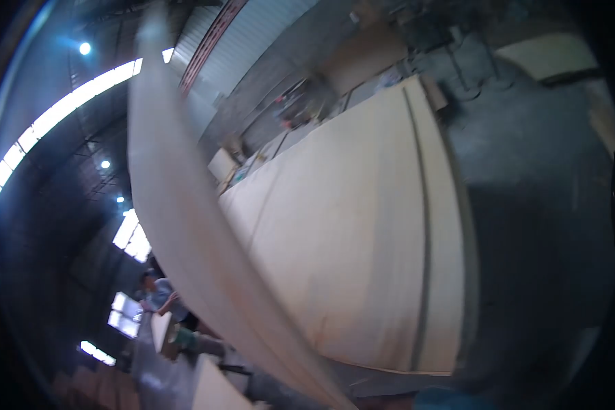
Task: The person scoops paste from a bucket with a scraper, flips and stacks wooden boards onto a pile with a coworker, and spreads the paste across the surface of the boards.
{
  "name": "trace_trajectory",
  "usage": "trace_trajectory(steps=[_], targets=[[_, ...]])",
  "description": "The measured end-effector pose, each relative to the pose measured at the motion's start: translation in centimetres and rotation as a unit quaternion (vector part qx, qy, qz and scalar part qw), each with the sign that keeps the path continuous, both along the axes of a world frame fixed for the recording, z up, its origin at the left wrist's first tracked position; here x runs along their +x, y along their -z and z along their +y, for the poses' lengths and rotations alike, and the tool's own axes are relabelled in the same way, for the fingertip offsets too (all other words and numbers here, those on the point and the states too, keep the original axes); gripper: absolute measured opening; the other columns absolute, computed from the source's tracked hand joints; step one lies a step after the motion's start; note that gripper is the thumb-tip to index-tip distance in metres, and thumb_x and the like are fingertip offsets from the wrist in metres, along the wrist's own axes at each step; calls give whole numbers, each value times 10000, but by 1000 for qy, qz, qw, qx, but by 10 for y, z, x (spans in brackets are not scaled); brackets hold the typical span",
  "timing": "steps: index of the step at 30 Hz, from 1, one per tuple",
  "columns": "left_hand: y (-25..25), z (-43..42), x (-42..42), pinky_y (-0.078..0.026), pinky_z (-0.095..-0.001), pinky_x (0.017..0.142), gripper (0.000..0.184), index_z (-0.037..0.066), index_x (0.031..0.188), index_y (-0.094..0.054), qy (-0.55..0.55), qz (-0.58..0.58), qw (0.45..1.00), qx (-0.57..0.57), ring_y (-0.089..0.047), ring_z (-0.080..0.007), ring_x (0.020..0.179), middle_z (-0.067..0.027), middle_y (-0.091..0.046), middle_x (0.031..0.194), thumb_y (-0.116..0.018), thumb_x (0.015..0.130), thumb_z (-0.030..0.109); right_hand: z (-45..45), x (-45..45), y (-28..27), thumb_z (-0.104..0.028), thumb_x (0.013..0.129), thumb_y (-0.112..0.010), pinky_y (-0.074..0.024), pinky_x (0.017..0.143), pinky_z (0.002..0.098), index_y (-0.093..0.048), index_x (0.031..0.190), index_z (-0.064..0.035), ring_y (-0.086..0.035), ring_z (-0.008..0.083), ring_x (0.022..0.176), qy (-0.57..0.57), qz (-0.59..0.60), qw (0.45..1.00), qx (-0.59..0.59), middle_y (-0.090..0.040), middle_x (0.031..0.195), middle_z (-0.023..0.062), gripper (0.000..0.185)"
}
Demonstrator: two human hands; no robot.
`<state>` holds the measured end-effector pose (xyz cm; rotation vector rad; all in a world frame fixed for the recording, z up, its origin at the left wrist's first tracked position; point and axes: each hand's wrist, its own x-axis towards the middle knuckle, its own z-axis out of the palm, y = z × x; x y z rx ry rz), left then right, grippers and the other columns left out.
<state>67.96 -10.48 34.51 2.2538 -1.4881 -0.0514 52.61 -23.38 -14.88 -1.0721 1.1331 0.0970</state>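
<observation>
A large pale wooden sheet [184,205], blurred and seen nearly edge-on, stands tilted up on the left and runs from the top of the head view down to the bottom edge. Beside it lies a broad pale wood panel [335,239] with a dark lengthwise line near its right side. Neither of my hands can be made out. At the bottom edge there is a smeared blue patch [451,398], perhaps clothing, with a dark reddish strip next to it. What touches the tilted sheet is hidden.
Another person [160,294] is at the lower left, near several boards. Cluttered items [301,113] lie beyond the panel's far edge. A metal stand [461,68] and another pale board [547,56] are at the upper right on the grey floor [519,137].
</observation>
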Motion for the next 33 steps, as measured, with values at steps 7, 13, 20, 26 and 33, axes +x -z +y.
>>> trace_trajectory(steps=[7,13,20,26,33], targets=[[126,-50,-66,-351,-634,1140,557,32,1346,-639,213,-107,967,-91,-536,-471,1306,-232,-617,1359,-699,870,315,-12,-86,-103,-504,1043,-491,-537,908,438,-674,1171,42,-675,330,1076,55,-78,994,60,-708,1128,219,591],[171,-153,-105,-375,-578,1130,455,56,1286,-664,317,-84,911,-248,-541,-421,1319,-199,-631,1318,-688,908,306,26,-134,-118,-492,1037,-511,-542,896,429,-678,1160,34,-677,316,1060,157,-78,982,65,-711,1112,203,566],[220,-188,-93,-449,-571,1028,272,112,1072,-735,246,-186,884,-350,-667,-344,1073,-110,-703,1078,-677,825,208,95,-272,-118,-571,998,-493,-558,867,507,-702,1125,76,-704,431,1073,245,231,923,-189,-729,1085,287,692],[192,-166,-174,-368,-580,1165,433,-29,1339,-618,284,-162,877,-353,-585,-417,1307,-211,-658,1301,-561,1018,256,187,-476,-115,-403,973,-585,-537,868,539,-709,1061,104,-690,501,978,536,395,706,-243,-690,987,359,529],[318,-64,-446,-390,-479,1149,402,45,1391,-598,343,544,757,117,-534,-312,1351,-134,-613,1405,-557,1068,280,207,-749,62,-286,913,-639,-536,841,499,-730,921,58,-709,449,946,558,450,658,-230,-707,924,317,356]])
